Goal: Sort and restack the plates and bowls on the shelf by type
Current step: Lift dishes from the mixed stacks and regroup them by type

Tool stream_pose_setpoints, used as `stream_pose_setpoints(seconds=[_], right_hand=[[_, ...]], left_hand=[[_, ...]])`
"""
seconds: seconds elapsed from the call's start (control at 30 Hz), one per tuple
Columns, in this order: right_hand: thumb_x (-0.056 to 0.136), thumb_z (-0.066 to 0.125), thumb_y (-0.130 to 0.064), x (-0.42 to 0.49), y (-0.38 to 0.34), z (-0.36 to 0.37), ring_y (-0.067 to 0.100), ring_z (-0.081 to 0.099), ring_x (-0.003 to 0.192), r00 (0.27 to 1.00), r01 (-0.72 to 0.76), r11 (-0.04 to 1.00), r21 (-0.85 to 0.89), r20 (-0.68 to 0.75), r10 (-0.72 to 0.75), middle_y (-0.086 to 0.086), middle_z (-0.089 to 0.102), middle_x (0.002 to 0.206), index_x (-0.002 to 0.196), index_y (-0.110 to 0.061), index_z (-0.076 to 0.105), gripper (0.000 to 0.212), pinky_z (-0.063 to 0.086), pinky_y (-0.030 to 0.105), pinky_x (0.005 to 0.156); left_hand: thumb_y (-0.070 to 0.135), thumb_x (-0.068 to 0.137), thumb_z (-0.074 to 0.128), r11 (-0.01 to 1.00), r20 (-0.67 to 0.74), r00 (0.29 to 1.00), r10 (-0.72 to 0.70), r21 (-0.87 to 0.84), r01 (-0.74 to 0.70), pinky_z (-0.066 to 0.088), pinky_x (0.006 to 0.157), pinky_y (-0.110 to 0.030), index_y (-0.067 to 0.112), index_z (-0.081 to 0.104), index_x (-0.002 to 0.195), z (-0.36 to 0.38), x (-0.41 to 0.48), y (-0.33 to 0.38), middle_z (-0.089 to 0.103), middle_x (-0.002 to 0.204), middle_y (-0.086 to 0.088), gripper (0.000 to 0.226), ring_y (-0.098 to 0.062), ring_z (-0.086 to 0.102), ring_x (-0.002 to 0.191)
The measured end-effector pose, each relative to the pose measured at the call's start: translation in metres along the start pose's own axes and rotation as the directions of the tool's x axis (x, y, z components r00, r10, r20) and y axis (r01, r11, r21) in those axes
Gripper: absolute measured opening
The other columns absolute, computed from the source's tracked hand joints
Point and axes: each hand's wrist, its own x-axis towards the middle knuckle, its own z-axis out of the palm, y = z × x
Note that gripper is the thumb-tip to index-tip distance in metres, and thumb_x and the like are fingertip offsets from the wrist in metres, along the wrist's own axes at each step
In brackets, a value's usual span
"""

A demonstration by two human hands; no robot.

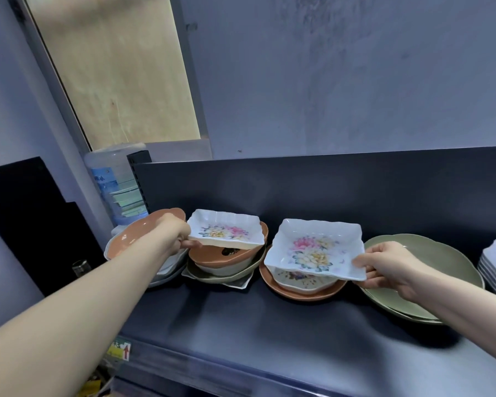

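Nearest, my left forearm (pixel 69 310) stretches over the dark shelf (pixel 241 319). Its left hand (pixel 181 237) pinches a floral square dish (pixel 226 233) by the corner above a mixed bowl stack (pixel 221 260). The right hand (pixel 390 267) pinches a second floral dish (pixel 312 247) by its edge, over a terracotta plate (pixel 298 292) and beside the green plates (pixel 441 270).
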Motion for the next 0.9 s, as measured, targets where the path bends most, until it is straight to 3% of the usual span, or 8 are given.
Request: stream_pose_setpoints(seconds=[0.1, 0.17, 0.27, 0.33, 0.53, 0.73, 0.83, 0.9], right_hand=[[0.083, 0.057, 0.01, -0.003, -0.001, 0.001, 0.018, 0.053, 0.039, 1.0, 0.003, 1.0, 0.012, 0.013, -0.003, 0.018, 0.06, 0.067, 0.084, 0.005, 0.059, 0.005, 0.048, 0.022, 0.039], [0.083, 0.056, 0.011, -0.007, -0.002, 0.001, 0.018, 0.053, 0.037, 1.0, 0.006, 1.0, 0.028, 0.016, -0.006, 0.017, 0.06, 0.063, 0.082, 0.006, 0.059, 0.006, 0.047, 0.021, 0.038], [0.084, 0.055, 0.012, -0.019, -0.005, 0.0, 0.016, 0.055, 0.033, 1.0, 0.016, 0.999, 0.048, 0.008, -0.017, 0.013, 0.062, 0.052, 0.075, 0.005, 0.058, 0.011, 0.049, 0.02, 0.035], [0.084, 0.055, 0.012, -0.029, -0.006, -0.002, 0.015, 0.055, 0.032, 1.0, 0.027, 0.998, 0.054, -0.008, -0.026, 0.012, 0.061, 0.049, 0.073, 0.005, 0.058, 0.014, 0.048, 0.02, 0.034], [0.084, 0.053, 0.015, -0.059, -0.009, -0.012, 0.019, 0.06, 0.034, 0.997, 0.024, 0.996, 0.087, -0.08, -0.017, 0.015, 0.064, 0.052, 0.075, 0.007, 0.059, 0.013, 0.047, 0.02, 0.033], [0.081, 0.054, 0.017, -0.096, -0.005, -0.029, 0.02, 0.056, 0.032, 0.984, 0.013, 0.994, 0.108, -0.178, 0.007, 0.013, 0.06, 0.05, 0.076, 0.01, 0.059, 0.01, 0.044, 0.018, 0.033], [0.081, 0.055, 0.016, -0.118, 0.005, -0.036, 0.02, 0.054, 0.033, 0.972, 0.002, 0.993, 0.122, -0.235, 0.027, 0.014, 0.058, 0.057, 0.08, 0.011, 0.059, 0.006, 0.043, 0.019, 0.033], [0.082, 0.055, 0.016, -0.133, 0.014, -0.042, 0.019, 0.056, 0.032, 0.961, -0.007, 0.992, 0.128, -0.272, 0.042, 0.015, 0.059, 0.061, 0.083, 0.011, 0.059, 0.006, 0.047, 0.02, 0.034]], left_hand=[[-0.008, 0.096, 0.033, 0.985, 0.074, 0.996, -0.048, -0.16, 0.06, 0.05, 0.03, -0.026, -0.012, 0.033, 0.129, -0.007, -0.016, -0.002, 0.053, 0.121, -0.037, 0.034, -0.036, 0.065, 0.043], [-0.006, 0.097, 0.034, 0.957, 0.133, 0.988, -0.078, -0.267, 0.112, 0.05, 0.031, -0.026, -0.015, 0.038, 0.119, -0.012, -0.031, -0.005, 0.055, 0.118, -0.037, 0.024, -0.036, 0.068, 0.048], [-0.005, 0.099, 0.029, 0.89, 0.242, 0.966, -0.085, -0.418, 0.183, 0.056, 0.047, -0.028, -0.02, 0.032, 0.129, -0.02, -0.055, -0.007, 0.048, 0.13, -0.035, 0.034, -0.044, 0.062, 0.108], [-0.006, 0.1, 0.026, 0.834, 0.311, 0.947, -0.08, -0.5, 0.234, 0.053, 0.07, -0.031, -0.021, 0.028, 0.134, -0.025, -0.072, -0.008, 0.045, 0.136, -0.034, 0.037, -0.043, 0.051, 0.124], [-0.008, 0.098, 0.029, 0.763, 0.396, 0.918, -0.02, -0.588, 0.27, 0.046, 0.087, -0.027, -0.019, 0.028, 0.136, -0.033, -0.102, -0.009, 0.042, 0.137, -0.033, 0.039, -0.045, 0.048, 0.125], [-0.011, 0.096, 0.033, 0.744, 0.473, 0.879, 0.064, -0.61, 0.274, 0.058, 0.063, -0.031, -0.012, 0.04, 0.125, -0.037, -0.129, -0.016, 0.047, 0.133, -0.033, 0.03, -0.047, 0.051, 0.12], [-0.012, 0.095, 0.035, 0.746, 0.501, 0.859, 0.108, -0.611, 0.263, 0.053, 0.084, -0.036, -0.004, 0.044, 0.122, -0.031, -0.146, -0.022, 0.05, 0.131, -0.03, 0.029, -0.046, 0.052, 0.12], [-0.012, 0.096, 0.033, 0.752, 0.55, 0.825, 0.13, -0.597, 0.279, 0.057, 0.069, -0.028, -0.003, 0.046, 0.124, -0.023, -0.158, -0.028, 0.053, 0.123, -0.029, 0.032, -0.045, 0.056, 0.113]])
